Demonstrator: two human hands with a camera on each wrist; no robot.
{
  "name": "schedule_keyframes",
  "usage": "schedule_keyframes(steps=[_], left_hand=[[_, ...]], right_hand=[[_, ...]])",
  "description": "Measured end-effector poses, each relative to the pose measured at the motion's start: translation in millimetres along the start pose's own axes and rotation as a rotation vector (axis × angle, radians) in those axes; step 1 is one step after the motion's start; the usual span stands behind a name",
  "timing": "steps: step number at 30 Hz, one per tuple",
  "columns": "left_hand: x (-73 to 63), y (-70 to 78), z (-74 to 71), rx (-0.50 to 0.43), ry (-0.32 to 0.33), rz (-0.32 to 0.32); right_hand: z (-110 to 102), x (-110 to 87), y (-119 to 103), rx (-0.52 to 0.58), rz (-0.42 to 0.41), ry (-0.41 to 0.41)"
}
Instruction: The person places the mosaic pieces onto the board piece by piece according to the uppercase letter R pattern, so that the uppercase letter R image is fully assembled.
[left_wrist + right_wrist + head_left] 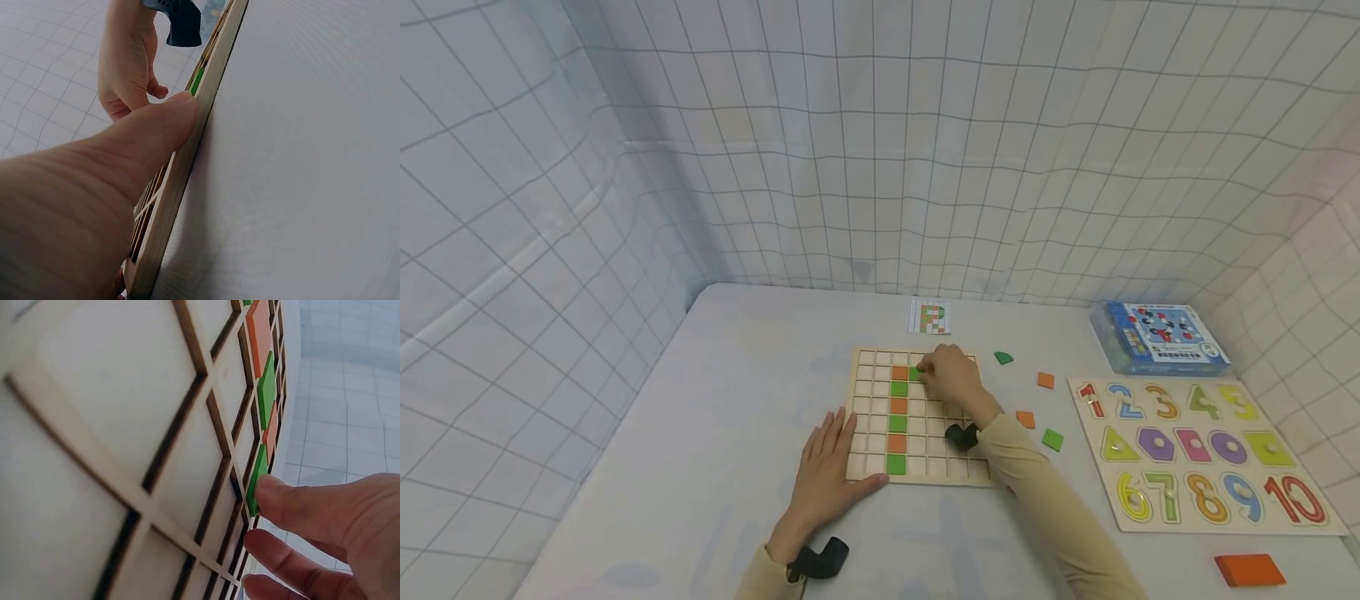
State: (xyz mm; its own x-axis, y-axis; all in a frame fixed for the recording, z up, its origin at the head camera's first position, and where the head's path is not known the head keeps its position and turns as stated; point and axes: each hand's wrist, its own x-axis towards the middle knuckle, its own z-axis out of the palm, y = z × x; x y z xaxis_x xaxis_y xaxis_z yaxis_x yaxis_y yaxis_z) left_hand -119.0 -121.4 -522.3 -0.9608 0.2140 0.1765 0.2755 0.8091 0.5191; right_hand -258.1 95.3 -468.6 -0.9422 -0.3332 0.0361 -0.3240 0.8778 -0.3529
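White cloth-covered table (737,375), bearing all items below.

Pale wooden puzzle board with coloured numerals and shapes (1093,429), at right, apart from the work.

Square pale wooden grid board (936,465), central, probably set there for reach by both hands.

Clear-and-blue plastic box with printed label (1165,333), behind the puzzle board.

Left hand (827,475): flat, fingers spread, along the grid board's left side, thumb against its near edge; holding nothing, seemingly steadying.

Right hand (953,379): over the upper grid, fingers bent downward, one digit on a tile; whether it pinches or merely presses cannot be told.

Orange rectangular block (1250,571), near right.

Small printed pattern card (930,317), beyond the grid board, presumably placed for viewing.

Column of six alternating orange and green square tiles (898,424), seated in cells.

Loose square tiles, two orange (1046,380), one green (1053,439), right of the grid board, likely within right-hand reach.

Green square tile (916,374), under the right fingertips, just right of the column's top orange tile.

Dark green quarter-round tile (1003,357), loose, beyond those.
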Motion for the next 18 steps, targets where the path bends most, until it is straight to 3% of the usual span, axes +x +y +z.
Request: schedule_keyframes(steps=[18], left_hand=[[0.0,0.9,-0.7,0.004,0.000,-0.002]], right_hand=[[-1,-4.7,14,0.068,-0.147,-0.044]])
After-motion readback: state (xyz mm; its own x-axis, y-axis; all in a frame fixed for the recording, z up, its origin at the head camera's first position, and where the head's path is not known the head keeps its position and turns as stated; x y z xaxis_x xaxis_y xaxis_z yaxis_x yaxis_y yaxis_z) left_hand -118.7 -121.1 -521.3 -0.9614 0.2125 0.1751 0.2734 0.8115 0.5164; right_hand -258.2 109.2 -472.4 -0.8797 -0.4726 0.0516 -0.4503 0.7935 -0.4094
